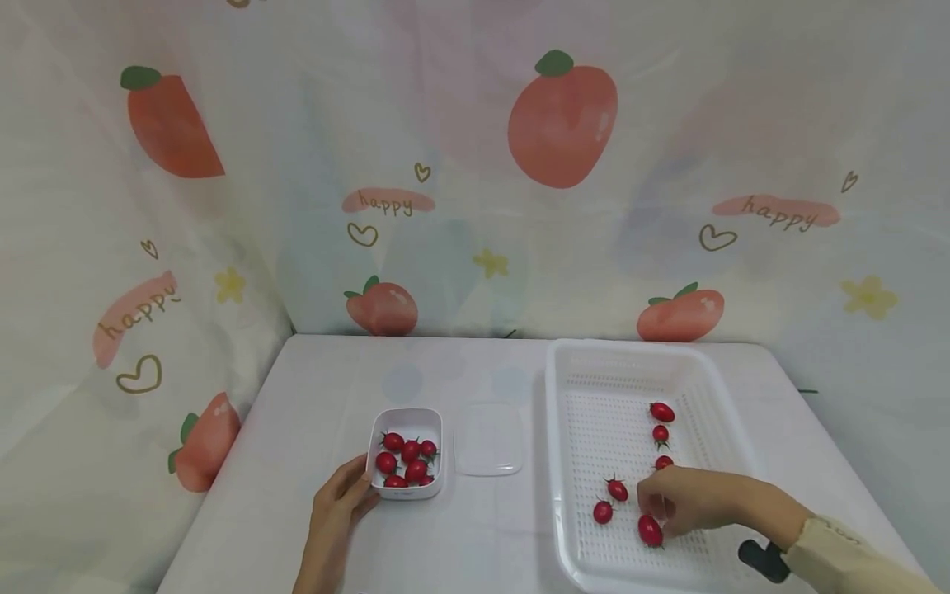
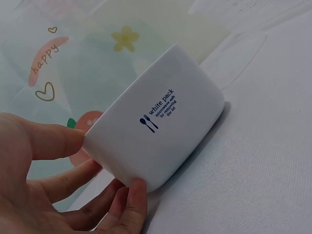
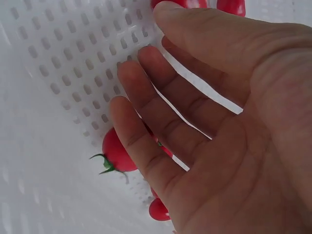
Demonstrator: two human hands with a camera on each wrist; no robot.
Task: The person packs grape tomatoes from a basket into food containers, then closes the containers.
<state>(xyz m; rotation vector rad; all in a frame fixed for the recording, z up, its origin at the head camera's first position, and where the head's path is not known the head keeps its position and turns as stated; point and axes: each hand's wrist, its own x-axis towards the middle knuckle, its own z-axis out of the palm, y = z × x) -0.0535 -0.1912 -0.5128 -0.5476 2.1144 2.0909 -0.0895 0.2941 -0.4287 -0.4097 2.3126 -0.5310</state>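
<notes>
A small white plastic container (image 1: pixel 408 492) holds several cherry tomatoes (image 1: pixel 411 450). My left hand (image 1: pixel 337 503) grips its near left corner; in the left wrist view, fingertips touch the upper edge and the lower side of the container (image 2: pixel 156 117). Over the white perforated basket (image 1: pixel 560 495), my right hand (image 1: pixel 690 499) reaches down with relaxed, spread fingers. A cherry tomato (image 1: pixel 650 530) lies right beside its thumb. In the right wrist view, the thumb tip overlaps a tomato (image 3: pixel 190 3), contact unclear; another tomato (image 3: pixel 117 151) lies behind the fingers. No tomato shows in the palm.
A clear lid (image 1: pixel 488 440) lies flat between the container and the basket. More tomatoes are scattered in the basket, including one at the back (image 1: pixel 662 412) and two left of the hand (image 1: pixel 617 489). A printed curtain (image 1: pixel 460 165) hangs behind the white table (image 1: pixel 326 388).
</notes>
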